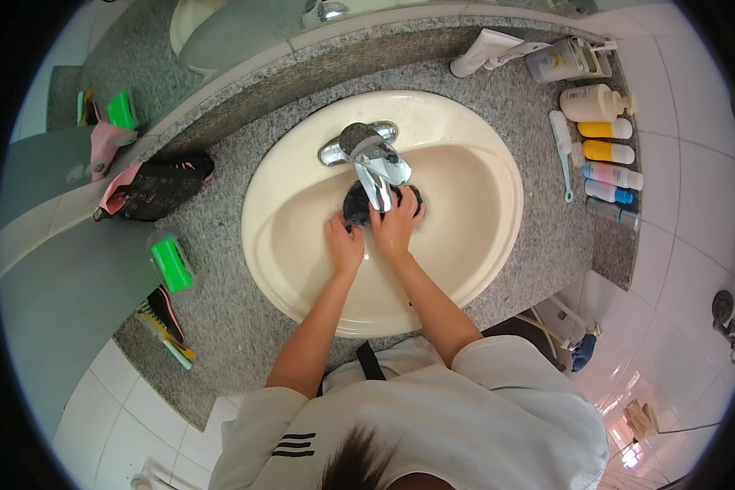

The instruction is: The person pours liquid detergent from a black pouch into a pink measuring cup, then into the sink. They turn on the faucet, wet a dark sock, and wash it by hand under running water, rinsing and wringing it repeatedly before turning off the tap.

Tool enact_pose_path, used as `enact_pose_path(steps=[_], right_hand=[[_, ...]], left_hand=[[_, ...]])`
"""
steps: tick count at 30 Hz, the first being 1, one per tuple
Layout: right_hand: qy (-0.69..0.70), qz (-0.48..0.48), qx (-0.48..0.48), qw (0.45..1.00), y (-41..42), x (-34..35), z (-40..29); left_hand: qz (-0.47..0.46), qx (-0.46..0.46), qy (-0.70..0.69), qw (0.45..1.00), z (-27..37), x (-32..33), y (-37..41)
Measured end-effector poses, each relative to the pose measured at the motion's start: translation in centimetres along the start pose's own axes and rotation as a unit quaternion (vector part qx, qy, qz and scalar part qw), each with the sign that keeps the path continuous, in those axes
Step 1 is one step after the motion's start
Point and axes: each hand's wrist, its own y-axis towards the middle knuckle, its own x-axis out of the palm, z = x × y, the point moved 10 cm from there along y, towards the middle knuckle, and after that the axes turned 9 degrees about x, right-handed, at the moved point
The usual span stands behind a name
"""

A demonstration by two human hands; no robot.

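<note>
A black item [356, 205], soft-looking and perhaps cloth, lies low in the cream oval sink basin [465, 202]. The chrome faucet [376, 165] reaches over it and hides part of it, so its exact kind cannot be made out. My left hand [345, 246] holds its near left edge between thumb and fingers. On its right side, my right hand [397, 225] grips it with fingers curved over the top. Both hands are just below the spout.
Left on the granite counter [226, 245] are a black patterned pouch [162, 188], a green soap bar [171, 263] in a clear dish, a yellow comb [165, 334] and a dark brush [165, 312]. At right stand a pump bottle [588, 103], several small bottles [612, 176], tubes [484, 52] and a white-bristled brush [561, 138].
</note>
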Motion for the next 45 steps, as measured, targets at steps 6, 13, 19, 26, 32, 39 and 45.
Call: enact_pose_path(steps=[6,13,19,26,32,39,45], right_hand=[[-0.034,-0.106,-0.078,0.991,0.8,5.1,0.9],[0.194,-0.200,0.032,0.960,1.6,3.7,3.5],[0.296,-0.322,-0.001,0.899,1.8,-5.2,0.2],[0.160,-0.179,-0.220,0.946,1.7,-16.8,-4.6],[0.090,-0.167,-0.362,0.913,0.9,-23.9,-8.8],[0.133,-0.194,-0.352,0.906,1.4,-34.7,-13.8],[0.038,-0.160,-0.340,0.926,1.8,-39.8,-13.5]], left_hand=[[-0.019,-0.059,-0.014,0.998,-0.5,0.7,0.6],[0.002,0.052,-0.100,0.994,2.5,-1.7,4.7],[-0.172,0.097,-0.221,0.955,11.2,-4.0,2.8],[-0.265,0.197,-0.051,0.943,19.5,-9.9,1.3],[-0.202,0.417,0.077,0.883,28.3,-16.4,-0.2],[-0.177,0.344,-0.041,0.921,34.0,-23.7,0.1],[-0.160,0.332,-0.010,0.929,37.9,-27.7,-1.0]])
